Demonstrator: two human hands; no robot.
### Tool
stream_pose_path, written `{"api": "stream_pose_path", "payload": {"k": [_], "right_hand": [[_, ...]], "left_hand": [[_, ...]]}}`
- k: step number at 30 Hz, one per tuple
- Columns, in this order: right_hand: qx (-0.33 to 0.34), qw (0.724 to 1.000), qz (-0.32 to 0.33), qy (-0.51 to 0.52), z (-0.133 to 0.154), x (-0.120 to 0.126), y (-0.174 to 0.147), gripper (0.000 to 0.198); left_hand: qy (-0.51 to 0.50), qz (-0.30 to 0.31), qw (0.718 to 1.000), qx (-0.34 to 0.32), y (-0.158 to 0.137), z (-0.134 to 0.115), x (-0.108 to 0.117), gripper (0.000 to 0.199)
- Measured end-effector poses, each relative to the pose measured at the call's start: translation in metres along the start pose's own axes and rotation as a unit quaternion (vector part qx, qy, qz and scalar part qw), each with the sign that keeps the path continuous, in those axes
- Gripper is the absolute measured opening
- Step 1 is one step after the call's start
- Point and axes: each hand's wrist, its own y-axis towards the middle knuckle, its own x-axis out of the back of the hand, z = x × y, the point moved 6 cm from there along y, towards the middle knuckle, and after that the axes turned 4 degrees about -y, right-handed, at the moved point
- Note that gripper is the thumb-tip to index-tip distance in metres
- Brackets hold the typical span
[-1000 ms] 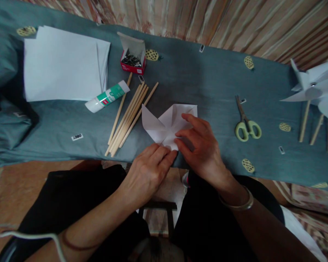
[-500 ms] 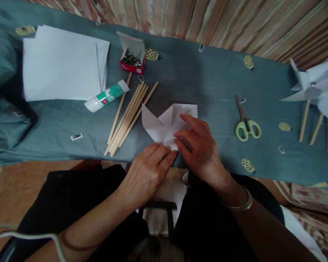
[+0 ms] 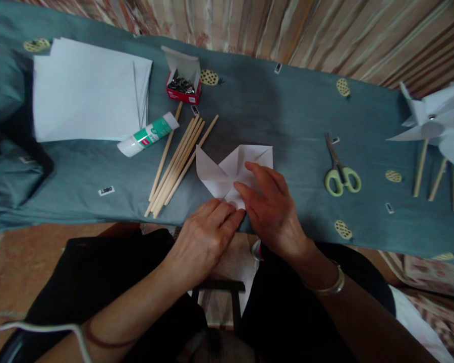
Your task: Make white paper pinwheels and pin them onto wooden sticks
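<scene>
A white paper pinwheel [image 3: 215, 174], cut and partly folded, lies at the near edge of the cloth-covered table. My left hand [image 3: 204, 237] is closed on its near corner, thumb and fingers pressed together there. Over its right half is my right hand [image 3: 272, 209], fingers apart and slightly curved, fingertips at the paper near the middle. Whether they press on the paper I cannot tell. Part of the pinwheel is hidden beneath both hands. Several wooden sticks [image 3: 179, 166] lie just left of it.
A glue stick [image 3: 147, 135] lies by a stack of white paper [image 3: 85, 93]. Behind is an open red box [image 3: 183, 93] of small metal pieces. Green-handled scissors [image 3: 338, 174] lie to the right. Finished pinwheels [image 3: 435, 113] on sticks sit at the far right.
My right hand has shifted slightly left and toward me, its fingers changing position over the paper. The left hand and the pinwheel stay where they were.
</scene>
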Motion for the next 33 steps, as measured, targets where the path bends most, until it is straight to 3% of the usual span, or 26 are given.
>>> {"api": "stream_pose_path", "payload": {"k": [8, 17, 24, 29, 33], "right_hand": [[0.007, 1.000, 0.010, 0.006, 0.002, -0.008, -0.002, 0.033], [0.024, 0.999, 0.011, 0.033, -0.002, -0.014, -0.005, 0.054], [0.031, 0.998, 0.007, 0.051, -0.001, -0.017, -0.005, 0.055], [-0.001, 0.995, -0.021, 0.094, -0.007, -0.002, -0.002, 0.047], [-0.041, 0.991, -0.057, 0.113, -0.035, 0.015, 0.015, 0.039]], "left_hand": [[0.001, 0.018, 1.000, 0.008, -0.001, 0.002, -0.002, 0.023], [0.002, 0.011, 1.000, 0.005, 0.001, 0.002, -0.003, 0.022], [0.003, 0.020, 1.000, 0.007, 0.001, 0.004, -0.003, 0.022], [0.021, 0.012, 1.000, 0.000, -0.002, 0.003, -0.004, 0.021], [0.035, 0.013, 0.999, -0.005, -0.003, 0.002, -0.003, 0.022]]}}
